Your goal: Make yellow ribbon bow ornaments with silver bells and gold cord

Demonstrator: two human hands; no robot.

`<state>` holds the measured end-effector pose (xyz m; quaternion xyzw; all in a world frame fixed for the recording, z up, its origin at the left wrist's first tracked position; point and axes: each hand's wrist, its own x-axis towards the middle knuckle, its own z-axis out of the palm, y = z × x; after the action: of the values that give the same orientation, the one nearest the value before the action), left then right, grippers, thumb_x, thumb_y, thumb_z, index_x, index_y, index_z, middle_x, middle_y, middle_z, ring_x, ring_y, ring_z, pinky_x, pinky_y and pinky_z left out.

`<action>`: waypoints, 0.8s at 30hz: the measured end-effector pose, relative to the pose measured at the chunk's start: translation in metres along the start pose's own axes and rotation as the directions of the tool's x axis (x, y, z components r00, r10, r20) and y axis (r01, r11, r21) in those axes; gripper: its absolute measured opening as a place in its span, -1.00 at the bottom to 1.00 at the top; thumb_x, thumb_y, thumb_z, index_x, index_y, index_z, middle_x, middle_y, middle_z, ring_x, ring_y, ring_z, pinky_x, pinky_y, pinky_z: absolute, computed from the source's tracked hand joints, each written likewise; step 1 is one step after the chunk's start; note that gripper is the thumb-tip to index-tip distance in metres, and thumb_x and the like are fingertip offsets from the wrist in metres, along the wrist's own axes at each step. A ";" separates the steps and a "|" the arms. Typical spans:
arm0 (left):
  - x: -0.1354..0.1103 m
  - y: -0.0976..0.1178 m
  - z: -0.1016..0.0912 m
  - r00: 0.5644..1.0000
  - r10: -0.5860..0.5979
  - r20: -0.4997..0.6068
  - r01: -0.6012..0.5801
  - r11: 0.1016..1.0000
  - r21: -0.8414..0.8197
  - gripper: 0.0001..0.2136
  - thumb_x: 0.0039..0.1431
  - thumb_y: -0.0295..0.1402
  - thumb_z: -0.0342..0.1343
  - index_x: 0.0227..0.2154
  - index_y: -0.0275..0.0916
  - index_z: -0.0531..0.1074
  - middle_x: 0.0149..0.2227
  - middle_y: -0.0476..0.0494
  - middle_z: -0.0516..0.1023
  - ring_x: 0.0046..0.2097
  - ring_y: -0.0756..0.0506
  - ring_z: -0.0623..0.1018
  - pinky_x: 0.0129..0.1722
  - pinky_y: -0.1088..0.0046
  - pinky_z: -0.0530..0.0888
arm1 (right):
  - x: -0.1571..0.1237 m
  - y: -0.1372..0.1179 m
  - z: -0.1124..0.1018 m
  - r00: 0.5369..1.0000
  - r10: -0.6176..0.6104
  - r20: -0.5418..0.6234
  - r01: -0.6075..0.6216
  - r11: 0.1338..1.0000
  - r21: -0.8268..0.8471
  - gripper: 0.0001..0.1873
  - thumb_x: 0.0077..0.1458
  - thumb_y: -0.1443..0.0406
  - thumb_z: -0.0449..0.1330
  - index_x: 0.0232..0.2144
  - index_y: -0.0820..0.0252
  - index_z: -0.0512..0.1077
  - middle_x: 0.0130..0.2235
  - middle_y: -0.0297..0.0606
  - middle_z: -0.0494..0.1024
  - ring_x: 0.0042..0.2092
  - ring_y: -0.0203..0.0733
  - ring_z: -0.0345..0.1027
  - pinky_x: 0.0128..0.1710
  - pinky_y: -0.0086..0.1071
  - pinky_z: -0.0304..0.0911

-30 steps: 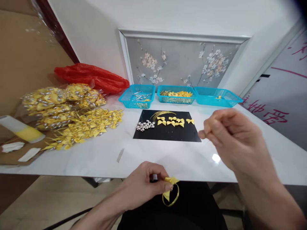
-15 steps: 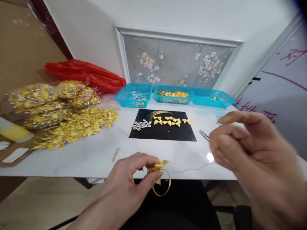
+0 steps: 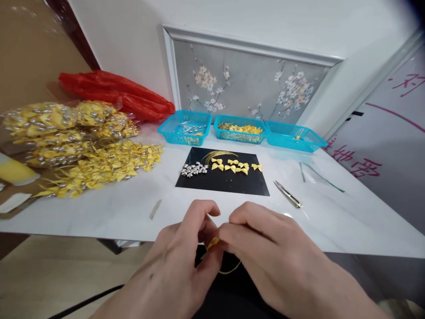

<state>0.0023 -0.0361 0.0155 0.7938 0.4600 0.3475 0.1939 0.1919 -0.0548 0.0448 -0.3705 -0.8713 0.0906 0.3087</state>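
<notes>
My left hand (image 3: 195,248) pinches a yellow ribbon bow (image 3: 213,243) between thumb and fingers, just over the table's front edge. A thin yellow cord loop (image 3: 230,270) hangs below the bow, partly covered by my hands. My right hand (image 3: 265,243) is closed, its fingertips pressed together against the bow's right side; what they grip is hidden. Beyond the hands lies a black mat (image 3: 199,189) carrying several yellow bows (image 3: 231,168), a cluster of silver beads (image 3: 194,169) and a bundle of yellow cords (image 3: 219,155).
Thread snips (image 3: 288,195) lie right of the mat. Three blue baskets (image 3: 186,141) stand along the wall; the middle one holds yellow pieces. At left are finished-looking yellow bow strands (image 3: 109,170), bagged ones (image 3: 56,128) and a red plastic bag (image 3: 116,93).
My right hand has come from the right, over the snips, in to the bow. The bow and my left hand stay near the table edge. The thread stretched between the hands no longer shows.
</notes>
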 end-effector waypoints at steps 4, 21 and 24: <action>-0.002 -0.004 0.002 1.000 -0.001 -0.012 0.001 1.000 0.006 -0.57 0.03 -0.38 0.31 -0.03 0.06 0.41 -0.27 0.03 0.69 -0.36 -0.14 0.64 -0.41 0.47 0.41 | 0.004 0.002 0.004 0.997 -0.071 0.019 0.073 0.989 -0.126 -0.72 0.09 0.60 -0.03 -0.42 0.24 0.39 -0.38 -0.23 0.38 -0.44 -0.23 0.20 -0.53 -0.32 0.17; 0.014 -0.013 0.001 0.997 0.067 -0.032 -0.063 0.991 0.117 -0.83 0.16 -0.47 0.07 -0.28 -0.08 0.49 -0.38 0.10 0.66 -0.37 -0.03 0.64 -0.33 0.52 0.50 | -0.029 0.007 -0.025 0.987 0.158 -0.042 -0.152 0.981 0.122 -0.53 0.25 0.51 -0.01 0.06 -0.06 0.39 -0.15 -0.35 0.57 -0.22 -0.29 0.53 -0.25 -0.56 0.46; 0.014 -0.016 0.001 1.000 0.019 -0.003 -0.018 0.997 0.074 -0.85 0.16 -0.45 0.10 -0.32 -0.06 0.53 -0.38 0.13 0.67 -0.36 -0.01 0.63 -0.33 0.56 0.50 | -0.060 0.021 -0.035 0.961 0.190 -0.199 -0.195 0.981 -0.009 -0.53 0.21 0.47 0.12 0.00 -0.22 0.49 -0.16 -0.39 0.62 -0.19 -0.19 0.56 -0.26 -0.52 0.50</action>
<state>-0.0023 -0.0159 0.0097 0.8040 0.4655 0.3336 0.1603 0.2570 -0.0847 0.0361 -0.4650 -0.7975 0.0706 0.3778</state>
